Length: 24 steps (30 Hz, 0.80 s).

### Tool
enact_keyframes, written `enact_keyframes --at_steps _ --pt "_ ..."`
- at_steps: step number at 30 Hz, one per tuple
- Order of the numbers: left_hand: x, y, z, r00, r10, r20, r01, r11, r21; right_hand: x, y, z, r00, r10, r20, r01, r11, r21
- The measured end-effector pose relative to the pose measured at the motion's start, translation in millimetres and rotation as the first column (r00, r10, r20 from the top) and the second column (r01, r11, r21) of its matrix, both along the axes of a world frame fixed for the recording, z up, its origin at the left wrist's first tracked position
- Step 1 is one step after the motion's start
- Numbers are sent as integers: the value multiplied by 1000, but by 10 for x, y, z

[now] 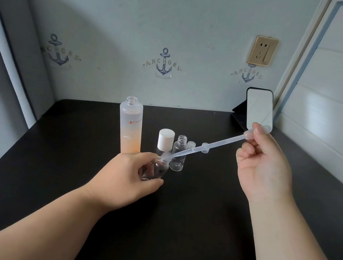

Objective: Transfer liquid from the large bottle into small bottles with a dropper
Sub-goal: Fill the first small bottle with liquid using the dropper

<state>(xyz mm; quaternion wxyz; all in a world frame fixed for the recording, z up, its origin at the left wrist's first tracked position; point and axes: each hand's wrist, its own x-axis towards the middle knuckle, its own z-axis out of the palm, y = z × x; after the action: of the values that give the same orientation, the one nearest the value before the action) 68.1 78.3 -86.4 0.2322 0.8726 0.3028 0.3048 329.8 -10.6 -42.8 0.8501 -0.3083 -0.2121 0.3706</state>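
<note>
Fingers of the left hand (128,176) are curling round a small clear bottle (158,169), tilting it on the dark table (175,219). The right hand (261,163) is pinching the bulb of a plastic dropper (208,147) — its tip is sitting at the bottle's mouth. Behind, the large bottle (130,126) is standing uncapped, beside a second small bottle (179,153).

1. A dark table (173,230) stands against a pale wall (182,20) printed with anchor motifs (164,63).
2. A gold wall socket (263,51) sits above a propped mirror (259,108).
3. A grey headboard (11,50) stands left.
</note>
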Motion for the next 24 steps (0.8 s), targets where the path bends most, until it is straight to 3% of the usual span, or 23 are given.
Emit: enact_keyframes --at_steps 24 --pt "9 -21 29 1000 -20 11 20 1000 9 8 11 -10 999 -36 -6 36 999 -24"
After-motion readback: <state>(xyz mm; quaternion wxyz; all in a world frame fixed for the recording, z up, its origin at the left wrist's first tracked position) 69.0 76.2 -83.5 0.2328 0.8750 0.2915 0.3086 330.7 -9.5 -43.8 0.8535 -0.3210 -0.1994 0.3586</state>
